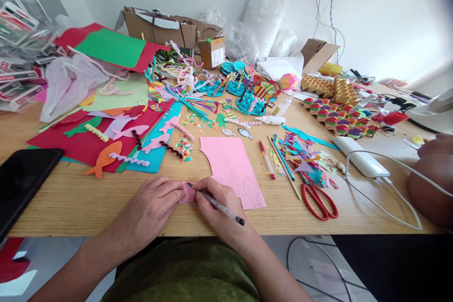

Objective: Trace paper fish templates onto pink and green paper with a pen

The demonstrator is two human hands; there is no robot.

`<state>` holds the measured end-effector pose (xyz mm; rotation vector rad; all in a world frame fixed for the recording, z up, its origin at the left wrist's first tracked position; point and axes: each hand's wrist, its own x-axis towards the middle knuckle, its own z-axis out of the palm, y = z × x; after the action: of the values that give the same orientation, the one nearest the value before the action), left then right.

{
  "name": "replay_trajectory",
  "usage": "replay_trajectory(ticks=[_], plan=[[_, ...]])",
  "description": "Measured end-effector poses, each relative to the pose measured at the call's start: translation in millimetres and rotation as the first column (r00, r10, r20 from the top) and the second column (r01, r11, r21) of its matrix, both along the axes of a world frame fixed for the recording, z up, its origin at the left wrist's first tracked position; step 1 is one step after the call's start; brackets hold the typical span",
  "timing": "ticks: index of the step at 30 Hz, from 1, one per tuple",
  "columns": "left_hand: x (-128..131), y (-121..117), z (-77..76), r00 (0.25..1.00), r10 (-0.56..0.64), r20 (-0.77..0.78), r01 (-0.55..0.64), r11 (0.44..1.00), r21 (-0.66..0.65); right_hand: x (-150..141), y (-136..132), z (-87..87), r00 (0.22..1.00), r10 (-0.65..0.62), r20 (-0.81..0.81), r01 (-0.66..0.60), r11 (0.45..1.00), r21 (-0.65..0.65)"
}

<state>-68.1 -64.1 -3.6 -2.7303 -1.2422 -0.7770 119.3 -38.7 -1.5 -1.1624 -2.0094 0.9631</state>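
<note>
My left hand (152, 207) rests on the wooden table (88, 203) near its front edge, fingers pressed down on a small pink paper cut-out (187, 193). My right hand (215, 205) grips a thin pen (219, 206) with its tip on that cut-out. Just beyond lies a pink paper sheet (230, 165) with a fish outline drawn near its lower corner.
Red-handled scissors (318, 200) lie to the right beside paper scraps (300, 155), pencils and a white power bank (359, 163) with cable. A black tablet (21, 179) sits at left. Coloured foam fish, pipe cleaners, egg cartons (336, 118) fill the back. Another person's arm (433, 179) is at right.
</note>
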Motion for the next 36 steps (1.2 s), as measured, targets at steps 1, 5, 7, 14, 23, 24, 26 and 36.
replay_trajectory(ticks=[1, 5, 7, 14, 23, 24, 26, 36], plan=[[0.2, 0.1, 0.5, 1.000, 0.001, 0.000, -0.001, 1.000, 0.001, -0.2, -0.1, 0.2, 1.000, 0.000, 0.004, 0.000, 1.000, -0.001], [0.6, 0.1, 1.3, 1.000, 0.005, -0.003, -0.005, 1.000, -0.006, 0.1, -0.7, 0.0, 1.000, 0.008, -0.004, -0.008, 1.000, 0.003], [0.5, -0.1, 0.8, 1.000, 0.001, -0.011, -0.001, 1.000, -0.005, 0.8, -0.7, -1.0, 1.000, 0.014, -0.017, -0.014, 1.000, 0.009], [-0.5, -1.1, -1.6, 1.000, 0.015, 0.001, -0.015, 0.999, -0.032, 1.1, 0.6, -2.0, 1.000, 0.000, -0.026, 0.000, 1.000, 0.011], [-1.2, -1.0, -1.8, 1.000, 0.006, 0.007, -0.006, 0.999, -0.039, 1.1, 0.1, -2.2, 0.998, 0.007, -0.068, -0.005, 1.000, 0.023], [-1.1, -1.0, -1.7, 1.000, 0.006, 0.008, -0.006, 0.999, -0.041, 0.9, 0.5, -2.4, 0.997, 0.007, -0.072, -0.005, 1.000, 0.026], [-0.8, -1.0, -1.5, 1.000, 0.007, 0.015, -0.006, 0.999, -0.048, 0.4, 1.5, -2.2, 0.998, 0.007, -0.067, -0.005, 1.000, 0.031], [-1.3, -0.4, -2.6, 0.999, 0.004, 0.040, -0.001, 0.998, -0.063, 0.7, 0.3, -3.1, 0.998, -0.001, -0.067, 0.003, 1.000, 0.022]])
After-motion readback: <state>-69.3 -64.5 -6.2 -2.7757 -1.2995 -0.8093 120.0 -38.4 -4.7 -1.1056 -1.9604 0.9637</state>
